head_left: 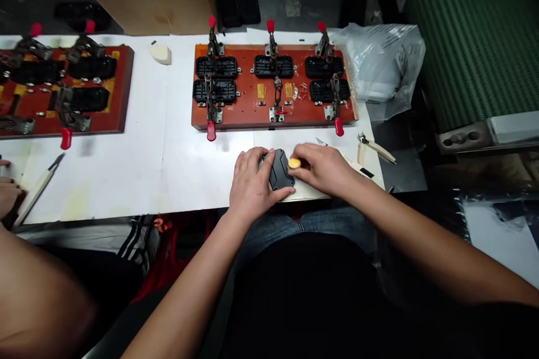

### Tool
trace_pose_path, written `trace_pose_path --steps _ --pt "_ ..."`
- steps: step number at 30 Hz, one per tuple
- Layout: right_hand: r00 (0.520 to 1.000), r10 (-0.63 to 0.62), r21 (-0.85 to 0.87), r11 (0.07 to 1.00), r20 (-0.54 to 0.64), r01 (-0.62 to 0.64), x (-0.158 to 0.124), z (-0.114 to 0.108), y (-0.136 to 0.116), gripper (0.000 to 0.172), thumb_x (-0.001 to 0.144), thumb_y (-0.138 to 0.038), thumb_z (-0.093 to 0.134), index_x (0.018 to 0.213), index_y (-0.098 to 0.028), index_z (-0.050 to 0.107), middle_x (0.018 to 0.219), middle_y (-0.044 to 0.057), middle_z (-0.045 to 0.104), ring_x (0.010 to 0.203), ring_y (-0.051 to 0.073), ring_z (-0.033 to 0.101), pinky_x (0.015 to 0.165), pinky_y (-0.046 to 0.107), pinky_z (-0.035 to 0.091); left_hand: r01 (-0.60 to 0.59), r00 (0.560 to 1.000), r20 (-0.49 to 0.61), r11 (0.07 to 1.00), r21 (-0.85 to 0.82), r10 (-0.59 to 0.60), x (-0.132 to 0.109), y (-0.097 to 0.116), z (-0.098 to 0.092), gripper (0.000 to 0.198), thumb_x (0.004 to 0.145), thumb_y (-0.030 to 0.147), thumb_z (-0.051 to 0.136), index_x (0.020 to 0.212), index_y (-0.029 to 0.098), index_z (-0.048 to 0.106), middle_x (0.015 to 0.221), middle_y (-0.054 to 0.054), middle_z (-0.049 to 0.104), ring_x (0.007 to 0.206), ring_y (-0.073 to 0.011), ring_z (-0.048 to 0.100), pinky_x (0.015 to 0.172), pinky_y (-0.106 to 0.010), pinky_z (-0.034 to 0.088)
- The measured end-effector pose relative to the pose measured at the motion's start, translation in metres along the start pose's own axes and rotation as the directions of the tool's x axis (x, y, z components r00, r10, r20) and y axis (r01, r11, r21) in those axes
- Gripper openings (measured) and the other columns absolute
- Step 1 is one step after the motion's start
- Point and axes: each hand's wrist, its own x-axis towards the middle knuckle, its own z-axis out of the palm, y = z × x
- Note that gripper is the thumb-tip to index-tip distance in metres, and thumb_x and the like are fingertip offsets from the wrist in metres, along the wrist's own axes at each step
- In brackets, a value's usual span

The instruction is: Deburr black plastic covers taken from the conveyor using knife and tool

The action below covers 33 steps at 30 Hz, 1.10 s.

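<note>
while left hand holds black case, right hand grips yellow piece. clamp board lies beyond the case, cutters rightward.

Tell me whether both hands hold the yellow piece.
No, only the right hand grips the yellow piece; the left hand rests on the dark panel.

Dk rect. cover lies nr yel.-ended tool.
</note>
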Motion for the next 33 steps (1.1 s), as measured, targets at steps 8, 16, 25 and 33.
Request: trace_pose_path --steps 8,16,25,33 --pt "0.933 0.27 -0.119 0.945 -0.239 -0.304 0.051 -0.07 0.015 0.046 0.096 -0.05 0.071 0.127 -0.02 0.057 0.097 0.008 0.077 0.089 0.029 0.072 0.074 0.034 0.046 -0.008 0.999 -0.031 1.0 0.021 0.009 -0.002 0.003 -0.005 0.094 0.079 0.056 0.084 0.155 0.021 0.041 0.141 -0.018 0.052 0.136 -0.0414 0.05 0.117 -0.065 0.039" --pt "0.92 0.319 -0.103 0.932 -0.228 -0.348 0.094 -0.09 0.027 0.046 0.097 -0.051 0.069 0.122 -0.013 0.066 0.107 0.022 0.078 0.099 0.036 0.073 0.08 0.037 0.049 -0.004 1.0 0.009 0.999 0.045 0.004 -0.005 -0.002 -0.004 0.116 0.078 0.059 0.085 0.165 0.021 0.018 0.147 -0.023 0.047 0.141 -0.0441 0.047 0.118 -0.067 0.038" --pt "0.849 0.266 0.691 0.495 0.456 -0.526 -0.203 0.02 0.035 0.04 0.1 -0.063 0.056 0.091 -0.026 0.069 0.073 0.002 0.072 0.067 0.023 0.069 0.06 0.032 0.05 -0.027 0.992 0.119 1.0 0.0 0.026 0.002 -0.005 -0.011 0.11 0.082 0.048 0.085 0.165 0.029 0.017 0.162 -0.022 0.043 0.154 -0.0469 0.036 0.123 -0.074 0.03" --pt "0.501 0.821 0.443 0.57 -0.274 -0.692 -0.249 0.107 0.122 0.051 0.092 -0.053 0.061 0.134 -0.025 0.059 0.132 0.014 0.066 0.116 0.033 0.069 0.099 0.048 0.058 0.067 0.948 0.313 0.918 -0.391 0.064 -0.037 0.045 -0.017 0.096 0.087 0.065 0.072 0.164 0.026 0.031 0.158 -0.019 0.047 0.146 -0.046 0.048 0.115 -0.067 0.048"
